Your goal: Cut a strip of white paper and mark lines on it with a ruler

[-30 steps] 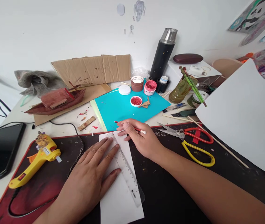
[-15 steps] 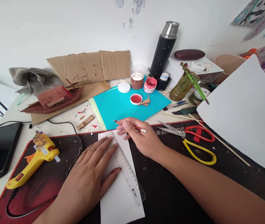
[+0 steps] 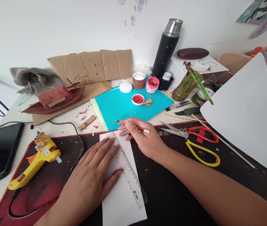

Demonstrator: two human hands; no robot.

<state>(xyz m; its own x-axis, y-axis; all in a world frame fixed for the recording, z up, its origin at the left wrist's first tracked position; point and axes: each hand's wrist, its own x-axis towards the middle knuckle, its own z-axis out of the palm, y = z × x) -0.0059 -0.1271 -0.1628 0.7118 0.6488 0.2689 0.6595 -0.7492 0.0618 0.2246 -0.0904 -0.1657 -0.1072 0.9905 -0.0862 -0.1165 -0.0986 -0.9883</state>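
Two hands work close at twelve o'clock: my left grip (image 3: 92,175), fingers slightly spread, presses the clear ruler (image 3: 130,177) onto white paper (image 3: 116,208); my right grip (image 3: 145,142) pinches a red pencil (image 3: 143,129). Keeping the ruler still calls for even pressure. Beyond, an open jar (image 3: 151,89) and upturned lid (image 3: 138,99) hold red paint; at one, sticks (image 3: 197,80) lean on a murky jar (image 3: 179,93).

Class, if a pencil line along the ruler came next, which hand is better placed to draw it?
Probably the right hand: it holds the pencil near the far end of the ruler. The left hand lies spread over ruler and paper, better placed to steady them.
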